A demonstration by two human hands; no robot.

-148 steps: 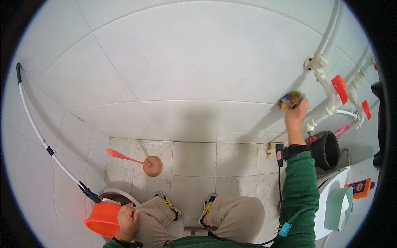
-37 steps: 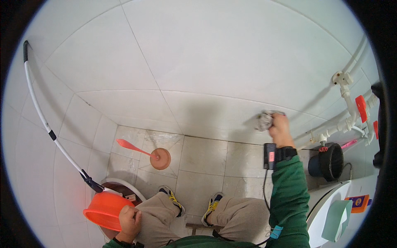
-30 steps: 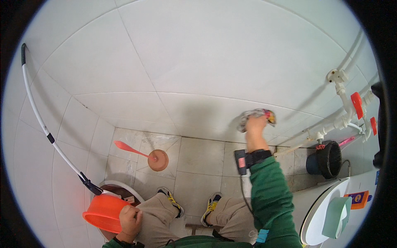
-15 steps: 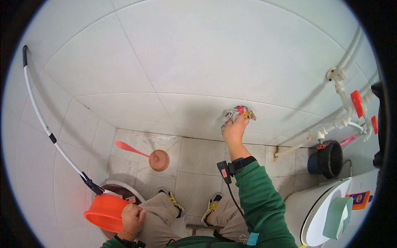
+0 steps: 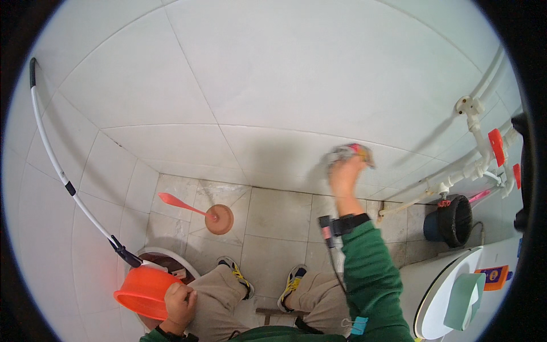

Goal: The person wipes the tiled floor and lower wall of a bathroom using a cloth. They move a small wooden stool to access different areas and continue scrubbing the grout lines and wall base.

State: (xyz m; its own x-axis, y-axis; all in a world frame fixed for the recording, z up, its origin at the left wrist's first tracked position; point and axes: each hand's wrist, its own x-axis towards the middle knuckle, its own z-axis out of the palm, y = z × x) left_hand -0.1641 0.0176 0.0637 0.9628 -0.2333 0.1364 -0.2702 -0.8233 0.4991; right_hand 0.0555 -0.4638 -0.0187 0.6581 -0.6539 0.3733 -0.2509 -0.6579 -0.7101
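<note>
A crumpled grey cloth with red and yellow patches [image 5: 348,151] is pressed to the lower part of the white tiled wall [image 5: 285,80]. My right hand [image 5: 345,175] is closed on it, slightly blurred by motion. At the lower left, my left hand [image 5: 180,305] is closed over the rim of an orange plastic basin [image 5: 147,293]. The basin tilts over a round white bucket [image 5: 191,268] beside my left leg; most of the bucket is hidden under it.
A plunger [image 5: 219,219] stands on the tiled floor. A long white-handled tool [image 5: 50,149] leans on the left wall. Pipes with red valve handles [image 5: 497,147], a dark bucket [image 5: 454,221] and a white lidded machine [image 5: 436,296] with a green plastic container [image 5: 462,299] stand right.
My right hand has slid the cloth to the right along the wall, and the forearm has followed. My left hand and the basin have barely moved.
</note>
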